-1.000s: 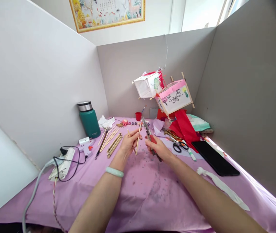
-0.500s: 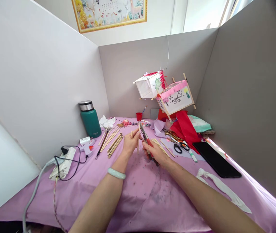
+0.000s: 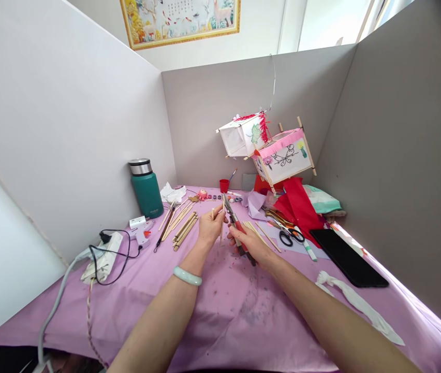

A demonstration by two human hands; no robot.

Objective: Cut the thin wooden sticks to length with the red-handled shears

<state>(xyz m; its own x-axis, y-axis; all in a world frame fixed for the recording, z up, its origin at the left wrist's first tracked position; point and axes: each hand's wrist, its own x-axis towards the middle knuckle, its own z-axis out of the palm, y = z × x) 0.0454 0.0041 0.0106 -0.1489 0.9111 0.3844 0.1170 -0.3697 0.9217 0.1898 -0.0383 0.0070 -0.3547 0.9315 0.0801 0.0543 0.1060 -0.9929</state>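
Note:
My left hand (image 3: 209,228), below a pale green bangle, is closed on thin wooden sticks (image 3: 222,223); one stands nearly upright between its fingers. Wrapped round the red and dark handles of a cutting tool (image 3: 239,228) is my right hand (image 3: 252,242). The tool's metal jaws point up and away, close beside the upright stick; whether they touch it I cannot tell. Bundled sticks (image 3: 185,231) lie left of my hands, and loose sticks (image 3: 257,233) lie just to the right.
A green bottle (image 3: 146,191), glue gun (image 3: 141,235) and power strip (image 3: 104,259) are at left. Two paper lanterns (image 3: 282,155) hang at the back. Black-handled scissors (image 3: 291,237), red cloth (image 3: 300,204), a black phone (image 3: 348,257) and white cloth (image 3: 360,305) lie at right.
The view has shifted slightly, so most things appear a little further right. Both hands keep their grips, with the tool still beside the stick.

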